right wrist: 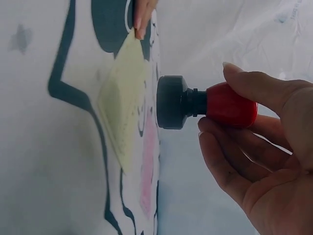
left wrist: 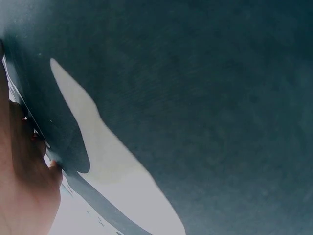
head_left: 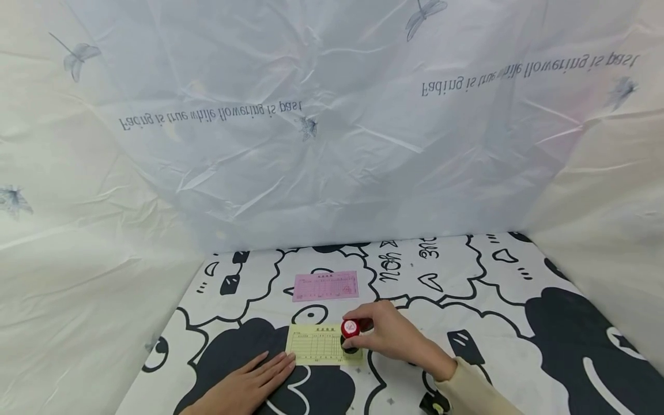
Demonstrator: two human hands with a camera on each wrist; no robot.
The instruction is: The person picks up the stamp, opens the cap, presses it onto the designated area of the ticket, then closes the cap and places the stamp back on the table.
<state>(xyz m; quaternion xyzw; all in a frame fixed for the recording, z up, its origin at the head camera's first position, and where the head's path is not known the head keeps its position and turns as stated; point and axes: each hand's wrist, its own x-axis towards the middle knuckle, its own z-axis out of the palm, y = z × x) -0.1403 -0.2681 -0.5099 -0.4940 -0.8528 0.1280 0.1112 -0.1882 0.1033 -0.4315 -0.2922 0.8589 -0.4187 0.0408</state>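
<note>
Aligning, I judge: my right fingers (right wrist: 222, 159) grip the stamp (right wrist: 212, 102) above the yellow slip (head_left: 313, 346), short of the far edge of the bench (head_left: 451, 271); left fingers (head_left: 272, 367) rest unclenched. Next: press.

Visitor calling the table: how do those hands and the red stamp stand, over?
Right hand grips stamp, raised over yellow slip. Left hand touches slip's near left corner. Nothing visible between stamp and slip.

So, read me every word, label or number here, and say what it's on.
"Fading is true while flowering is past": twice, vertically flipped, on the backdrop.
Tablecloth: turned lettering, not surely readable.
Pink slip: print too small.
Yellow slip: print too small.
Red-handled stamp: top mark too small.
</note>
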